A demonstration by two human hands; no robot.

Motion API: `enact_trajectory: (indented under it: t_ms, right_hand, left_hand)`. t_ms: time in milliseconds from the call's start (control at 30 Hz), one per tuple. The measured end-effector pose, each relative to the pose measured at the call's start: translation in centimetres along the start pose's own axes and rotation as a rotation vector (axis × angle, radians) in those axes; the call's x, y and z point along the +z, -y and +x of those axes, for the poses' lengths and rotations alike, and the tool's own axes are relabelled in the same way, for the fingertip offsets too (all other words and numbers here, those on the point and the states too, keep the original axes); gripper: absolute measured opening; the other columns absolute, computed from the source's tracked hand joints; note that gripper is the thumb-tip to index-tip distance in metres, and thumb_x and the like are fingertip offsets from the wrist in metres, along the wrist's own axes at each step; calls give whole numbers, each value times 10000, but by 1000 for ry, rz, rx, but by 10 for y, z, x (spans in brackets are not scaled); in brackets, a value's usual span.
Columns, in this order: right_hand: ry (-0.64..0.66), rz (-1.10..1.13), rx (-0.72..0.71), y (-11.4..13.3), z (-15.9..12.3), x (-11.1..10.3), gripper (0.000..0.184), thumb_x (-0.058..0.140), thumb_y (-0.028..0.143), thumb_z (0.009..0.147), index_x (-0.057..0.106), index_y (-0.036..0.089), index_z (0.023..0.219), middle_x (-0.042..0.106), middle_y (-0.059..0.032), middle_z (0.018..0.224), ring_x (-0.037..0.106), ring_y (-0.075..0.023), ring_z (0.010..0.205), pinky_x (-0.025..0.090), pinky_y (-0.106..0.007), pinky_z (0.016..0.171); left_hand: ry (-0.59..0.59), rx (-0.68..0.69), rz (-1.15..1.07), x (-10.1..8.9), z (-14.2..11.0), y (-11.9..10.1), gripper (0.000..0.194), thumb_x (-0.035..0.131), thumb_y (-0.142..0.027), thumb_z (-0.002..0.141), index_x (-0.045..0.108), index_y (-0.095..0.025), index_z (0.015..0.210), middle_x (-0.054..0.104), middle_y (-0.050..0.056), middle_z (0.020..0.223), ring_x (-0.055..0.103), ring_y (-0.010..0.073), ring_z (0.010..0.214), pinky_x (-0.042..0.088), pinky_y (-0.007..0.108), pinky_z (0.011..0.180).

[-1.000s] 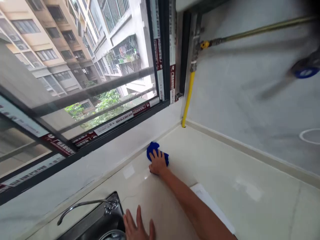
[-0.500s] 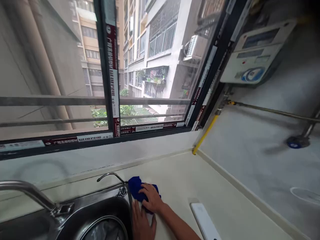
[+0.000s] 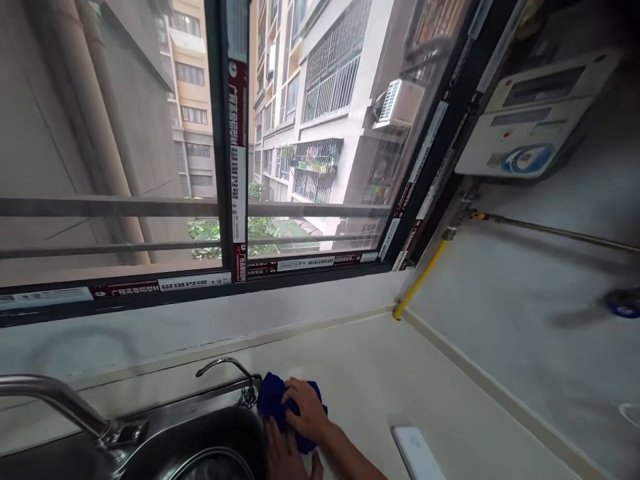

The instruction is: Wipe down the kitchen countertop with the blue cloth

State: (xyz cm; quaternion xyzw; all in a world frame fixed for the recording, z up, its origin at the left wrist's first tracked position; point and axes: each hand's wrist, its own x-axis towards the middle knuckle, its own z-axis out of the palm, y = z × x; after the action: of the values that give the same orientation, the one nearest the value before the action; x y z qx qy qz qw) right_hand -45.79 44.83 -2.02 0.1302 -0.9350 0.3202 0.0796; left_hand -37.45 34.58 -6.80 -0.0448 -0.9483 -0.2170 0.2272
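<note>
A dark blue cloth [image 3: 273,400] lies bunched on the cream countertop [image 3: 370,373] at the right rim of the steel sink [image 3: 210,433]. My right hand [image 3: 307,410] presses down on the cloth with its fingers curled over it. My left hand [image 3: 283,457] rests flat on the counter just in front of the cloth, fingers stretched, partly cut off by the bottom edge. A small curved tap [image 3: 227,373] stands right behind the cloth.
A larger steel tap [image 3: 60,403] reaches in from the left. A white flat slab [image 3: 417,453] lies on the counter to the right. A yellow gas pipe [image 3: 420,280] runs down in the corner, below a wall-mounted water heater [image 3: 535,127]. A wide window [image 3: 200,153] fills the back.
My right hand has dragged the blue cloth from near the back corner across the counter to the sink's rim. The view has swung left and levelled out.
</note>
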Motion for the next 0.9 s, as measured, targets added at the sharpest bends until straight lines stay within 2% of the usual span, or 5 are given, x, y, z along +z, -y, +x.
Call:
enact_trajectory:
  t_ms: [200,467,600,700,900]
  right_hand:
    - [-16,-48,-18,16,67,19,272,635,195,787,646,254,1052,588,-37,1382,455,-219,1351,278,-413,1164]
    - [-58,-235,105,29,134,23,210,579,242,917,623,238,1123,594,-85,1291,489,-251,1232,361,-415,1044]
    - [-71,-257,137,23,140,18,188,568,292,945,621,267,1124,600,-63,1241,506,-241,1153,376,-387,977]
    - [-102,-301,223,4,134,3,207,544,308,962,616,271,1153,591,-69,1260,502,-247,1149,376,-385,953]
    - [-219,-457,522,-71,97,-65,329,378,222,989,619,183,1210,580,-187,1281,522,-323,1126,390,-460,907]
  left_hand:
    - [19,23,40,-3,0,-4,669,583,-340,827,481,-46,1420,313,236,1562,205,406,1492,387,612,1152]
    - [136,53,118,8,-1,5,504,494,-151,882,561,-143,1381,448,135,1505,229,394,1488,387,613,1184]
    - [218,53,121,2,-1,11,521,540,-253,884,552,-127,1389,395,173,1533,228,413,1484,385,622,1172]
    - [183,13,80,-14,2,5,641,545,-389,889,477,-57,1434,256,236,1585,217,413,1488,413,591,1145]
    - [141,-16,-7,-29,7,-4,707,564,-439,843,478,-58,1432,235,228,1596,237,393,1485,385,571,1161]
